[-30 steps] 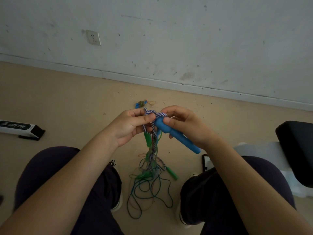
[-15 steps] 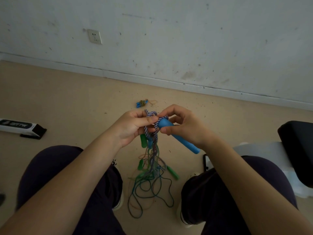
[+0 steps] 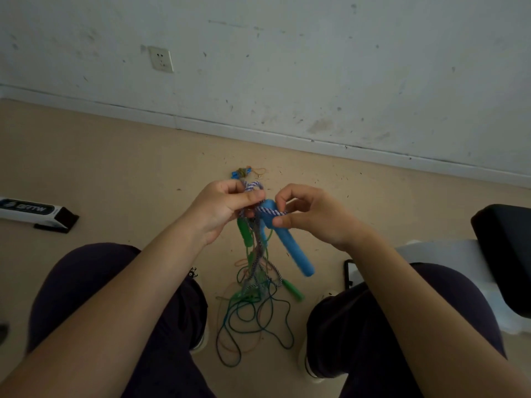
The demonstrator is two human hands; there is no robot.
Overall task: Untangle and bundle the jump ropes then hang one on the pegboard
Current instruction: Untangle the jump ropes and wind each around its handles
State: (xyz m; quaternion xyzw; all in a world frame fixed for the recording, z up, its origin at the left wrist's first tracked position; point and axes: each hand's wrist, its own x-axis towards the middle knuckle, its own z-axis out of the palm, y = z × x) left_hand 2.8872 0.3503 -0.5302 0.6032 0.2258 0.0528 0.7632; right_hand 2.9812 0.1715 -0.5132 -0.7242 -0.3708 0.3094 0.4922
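A tangle of jump ropes hangs between my knees. My left hand (image 3: 221,209) pinches the knot of the blue-and-white braided rope (image 3: 254,187) at its top. My right hand (image 3: 310,216) pinches a strand of that braided rope where it crosses the blue foam handle (image 3: 290,242), which slants down to the right. A green handle (image 3: 243,231) hangs just under my left hand. A second green handle (image 3: 291,288) lies lower, near the floor. Thin green cord (image 3: 253,320) loops on the floor below. No pegboard is in view.
Small blue clips and rubber bands (image 3: 244,172) lie on the beige floor beyond my hands. A white and black box (image 3: 34,211) sits at the left. A black seat (image 3: 505,254) and a phone (image 3: 348,272) are at the right. The wall is close ahead.
My right hand has shifted from gripping the blue handle's top to pinching the braided strand across it. The handle now hangs steeper. My left hand keeps its hold on the knot.
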